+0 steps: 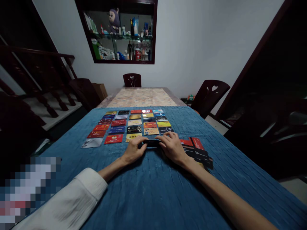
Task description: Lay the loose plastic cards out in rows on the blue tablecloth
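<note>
My left hand [134, 149] pinches the left end of a black card [153, 143], seen as a thin dark strip. The fingers of my right hand [173, 147] are closed on its right end. Beyond both hands, several colourful plastic cards lie in rows and columns. Among them are a red card [113, 139], a silver card [92, 142] and a yellow card [132, 137] near my left hand. Beside my right hand is a loose spread of cards, with a black card [199, 155] over a red one [198, 143]. My right hand and forearm partly cover this spread.
A blue cloth [153, 198] covers the near part of the table, and the patterned tabletop [141, 96] shows beyond it. Dark wooden chairs stand at the far end [132, 80] and right side [211, 94]. A wall cabinet [124, 62] holds bottles and a purple plush toy [114, 20].
</note>
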Demonstrator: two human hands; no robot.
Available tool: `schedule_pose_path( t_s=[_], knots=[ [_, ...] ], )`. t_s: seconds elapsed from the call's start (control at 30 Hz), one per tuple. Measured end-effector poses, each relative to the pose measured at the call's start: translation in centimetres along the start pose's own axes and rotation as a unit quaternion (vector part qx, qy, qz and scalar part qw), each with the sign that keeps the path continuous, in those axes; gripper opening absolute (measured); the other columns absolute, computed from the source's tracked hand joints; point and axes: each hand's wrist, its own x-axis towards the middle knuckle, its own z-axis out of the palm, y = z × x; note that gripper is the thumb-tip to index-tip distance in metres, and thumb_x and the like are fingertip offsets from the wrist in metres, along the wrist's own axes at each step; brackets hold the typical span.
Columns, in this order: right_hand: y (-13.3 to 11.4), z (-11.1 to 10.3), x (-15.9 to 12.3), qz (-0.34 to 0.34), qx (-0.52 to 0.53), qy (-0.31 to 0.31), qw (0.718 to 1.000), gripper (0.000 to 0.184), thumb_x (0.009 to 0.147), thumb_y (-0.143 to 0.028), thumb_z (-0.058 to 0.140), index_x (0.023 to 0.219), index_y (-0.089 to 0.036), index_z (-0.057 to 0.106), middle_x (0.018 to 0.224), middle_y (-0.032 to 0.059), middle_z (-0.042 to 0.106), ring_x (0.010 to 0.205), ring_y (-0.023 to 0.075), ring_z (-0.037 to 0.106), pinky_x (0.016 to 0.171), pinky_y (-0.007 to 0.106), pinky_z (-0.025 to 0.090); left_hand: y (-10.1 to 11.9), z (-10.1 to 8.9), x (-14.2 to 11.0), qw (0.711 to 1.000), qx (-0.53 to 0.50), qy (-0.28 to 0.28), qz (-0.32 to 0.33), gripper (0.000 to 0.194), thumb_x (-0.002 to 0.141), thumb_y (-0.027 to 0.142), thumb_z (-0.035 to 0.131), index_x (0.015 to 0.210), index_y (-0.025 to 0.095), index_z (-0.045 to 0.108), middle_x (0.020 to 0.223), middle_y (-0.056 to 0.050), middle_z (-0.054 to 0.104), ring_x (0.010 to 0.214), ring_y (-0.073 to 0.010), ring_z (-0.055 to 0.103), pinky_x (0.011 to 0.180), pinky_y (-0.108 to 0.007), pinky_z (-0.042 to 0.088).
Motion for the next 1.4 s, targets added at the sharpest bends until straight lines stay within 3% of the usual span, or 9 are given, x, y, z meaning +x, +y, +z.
schedule_pose_path(
  t_s=[0.3,0.57,0.97,1.4],
  knots=[
    [-1.0,-0.1,0.3,-0.029,-0.081,-0.025,0.996,0.039,0.086,-0.021,0.064,0.124,-0.021,0.058,0.114,0.0117,0.066,0.108,0.0302,0.048,0.097,0.048,0.032,-0.1,0.3,0.0,1.0,0.003,0.023,-0.014,0.014,0.083,0.014,0.059,0.093,0.017,0.069,0.087,-0.004,0.073,0.076,-0.0155,0.066,0.073,-0.027,0.053],
    [-1.1,0.1,0.3,-0.017,-0.12,-0.006,0.993,0.042,0.082,-0.022,0.065,0.123,-0.017,0.056,0.114,0.0133,0.062,0.106,0.0287,0.048,0.096,0.045,0.033,0.0,0.3,0.0,0.999,-0.014,0.023,-0.022,0.015,0.083,0.013,0.06,0.094,0.016,0.07,0.087,-0.003,0.073,0.076,-0.0153,0.066,0.073,-0.026,0.053],
    [-1.1,0.0,0.2,-0.036,-0.144,0.049,0.988,0.03,0.086,-0.019,0.057,0.116,-0.019,0.062,0.109,0.0111,0.058,0.104,0.0268,0.045,0.092,0.041,0.033,-0.3,0.2,0.0,1.0,-0.004,0.018,-0.014,0.017,0.083,0.014,0.06,0.098,0.015,0.068,0.089,-0.005,0.072,0.075,-0.0158,0.065,0.075,-0.03,0.055],
    [-0.6,-0.4,0.3,-0.024,-0.163,0.053,0.985,0.033,0.084,-0.021,0.061,0.117,-0.019,0.063,0.106,0.0111,0.058,0.103,0.0272,0.046,0.092,0.04,0.036,-0.4,0.2,-0.4,0.996,0.048,0.0,0.075,0.05,0.084,0.01,0.055,0.133,0.02,0.051,0.115,-0.009,0.066,0.104,-0.0229,0.061,0.096,-0.041,0.051]
  ],
)
